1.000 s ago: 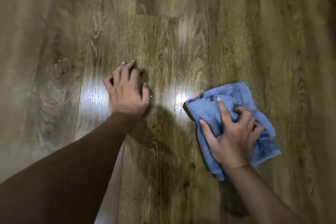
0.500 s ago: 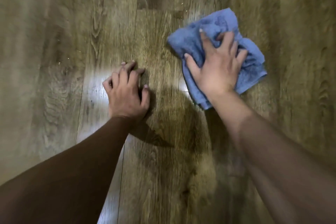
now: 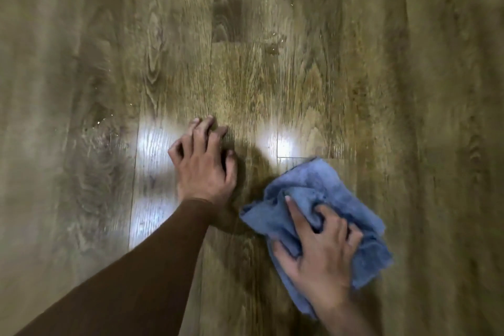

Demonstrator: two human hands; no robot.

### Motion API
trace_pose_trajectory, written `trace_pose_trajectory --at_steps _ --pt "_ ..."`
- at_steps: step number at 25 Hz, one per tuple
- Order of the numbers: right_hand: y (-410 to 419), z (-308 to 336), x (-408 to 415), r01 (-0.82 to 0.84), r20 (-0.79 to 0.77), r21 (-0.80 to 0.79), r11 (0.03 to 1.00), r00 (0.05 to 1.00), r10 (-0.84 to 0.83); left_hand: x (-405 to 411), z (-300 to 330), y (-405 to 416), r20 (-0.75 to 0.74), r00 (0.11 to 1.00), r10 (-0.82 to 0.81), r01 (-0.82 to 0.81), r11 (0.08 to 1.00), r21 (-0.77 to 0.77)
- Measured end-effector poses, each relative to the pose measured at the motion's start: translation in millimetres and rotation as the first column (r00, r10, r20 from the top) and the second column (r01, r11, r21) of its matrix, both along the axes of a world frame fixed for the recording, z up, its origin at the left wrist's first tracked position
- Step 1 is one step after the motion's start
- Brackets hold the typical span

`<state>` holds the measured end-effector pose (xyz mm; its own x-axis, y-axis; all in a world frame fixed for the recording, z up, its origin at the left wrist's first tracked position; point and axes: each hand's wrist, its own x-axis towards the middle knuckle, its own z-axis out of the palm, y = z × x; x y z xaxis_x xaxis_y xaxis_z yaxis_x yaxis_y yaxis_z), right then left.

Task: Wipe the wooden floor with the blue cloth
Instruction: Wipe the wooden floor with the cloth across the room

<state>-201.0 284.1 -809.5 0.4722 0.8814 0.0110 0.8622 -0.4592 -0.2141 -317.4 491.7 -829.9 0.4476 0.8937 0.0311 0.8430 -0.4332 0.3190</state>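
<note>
A crumpled blue cloth lies on the wooden floor at the lower right. My right hand sits on top of the cloth and presses it down, with its fingers curled into the folds. Left of the cloth, my left hand rests on the bare boards with arched fingers and holds nothing. A dark sleeve covers my left forearm.
Small water droplets glisten on the boards beyond the cloth, and more droplets lie to the far left. Two bright light reflections flank my left hand. Plank seams run away from me.
My right hand has pulled the cloth back towards me from its far reach half a second ago. The left hand has stayed planted in place.
</note>
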Motion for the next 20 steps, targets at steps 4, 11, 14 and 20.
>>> trace_pose_trajectory --at_steps 4,11,14,20 --pt "99.7 -0.5 34.8 0.231 0.026 0.054 0.971 0.972 -0.233 -3.3 -1.5 0.1 0.096 0.995 0.007 -0.006 1.000 -0.013" --pt "190.9 -6.1 66.0 0.133 0.097 0.063 0.989 0.986 -0.138 -4.0 -4.3 0.2 0.172 0.985 0.000 0.000 1.000 0.003" --pt "128.7 -3.3 29.1 0.056 0.097 0.068 0.996 0.993 -0.063 -5.5 -4.1 -0.4 0.210 0.978 -0.012 0.011 1.000 0.005" --pt "51.6 -3.9 -24.9 0.087 0.040 0.006 0.996 0.995 -0.087 -8.5 -4.3 -0.2 0.233 0.972 -0.018 0.018 1.000 0.004"
